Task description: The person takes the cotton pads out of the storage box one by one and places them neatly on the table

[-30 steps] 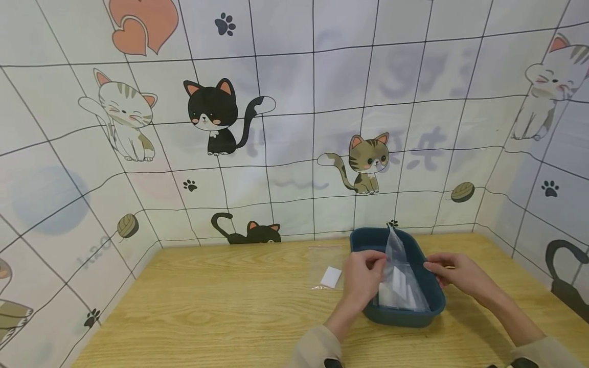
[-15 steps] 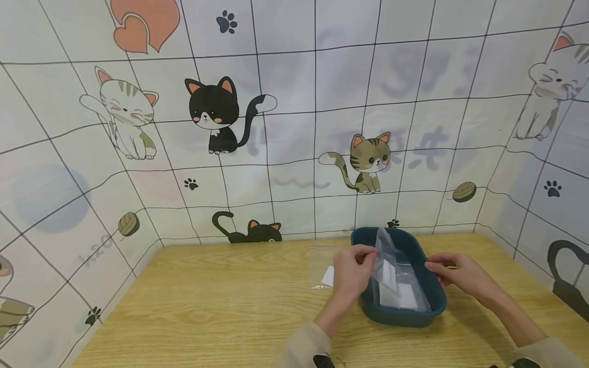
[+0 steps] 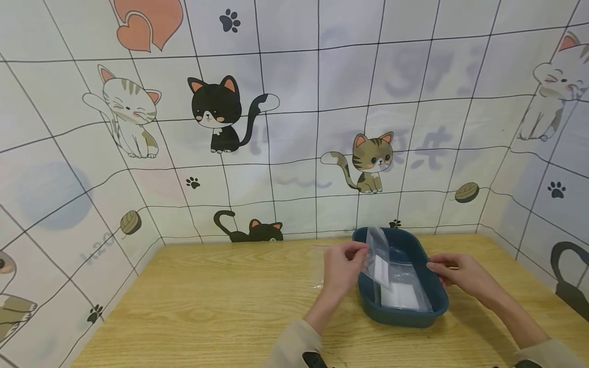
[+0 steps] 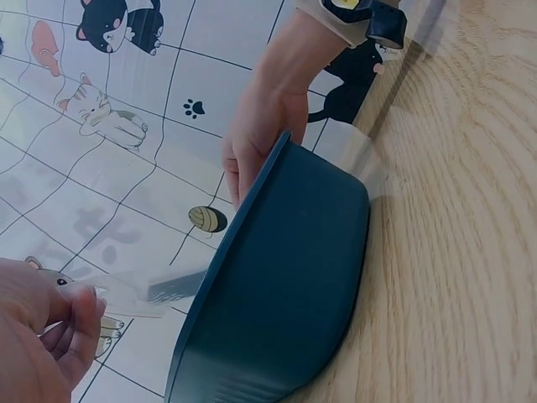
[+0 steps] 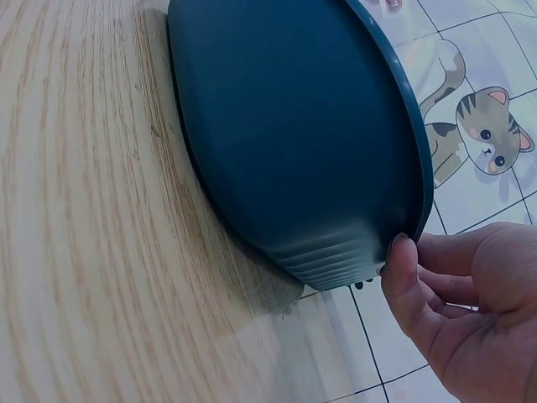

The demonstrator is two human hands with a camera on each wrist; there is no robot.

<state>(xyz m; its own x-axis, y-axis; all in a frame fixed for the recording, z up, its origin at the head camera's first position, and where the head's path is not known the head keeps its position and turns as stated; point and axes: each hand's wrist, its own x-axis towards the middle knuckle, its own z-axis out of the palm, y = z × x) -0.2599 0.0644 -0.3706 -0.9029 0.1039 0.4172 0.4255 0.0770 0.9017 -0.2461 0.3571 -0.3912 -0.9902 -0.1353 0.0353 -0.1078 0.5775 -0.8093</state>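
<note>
A dark teal plastic tub (image 3: 400, 319) stands on the table at the right in the head view. My left hand (image 3: 339, 271) pinches the upper corner of a clear plastic bag (image 3: 378, 255) with a white piece in it, hanging over the tub's left side. In the left wrist view, the pinched bag (image 4: 126, 290) shows above the rim. Another clear bag (image 3: 407, 291) with a white rectangle lies inside the tub. At the tub's right rim, my right hand (image 3: 460, 273) grips the edge between thumb and fingers, as the right wrist view confirms with the hand (image 5: 478, 302).
A flat clear bag (image 3: 317, 266) lies on the wood-grain table (image 3: 221, 301), left of the tub and partly covered by my left hand. Cat-patterned cloth walls (image 3: 294, 199) enclose the table behind and at both sides.
My left hand has moved left, drawing the pinched bag toward the tub's left side and uncovering the bag beneath. It now covers more of the bag on the table. My right hand stays on the rim.
</note>
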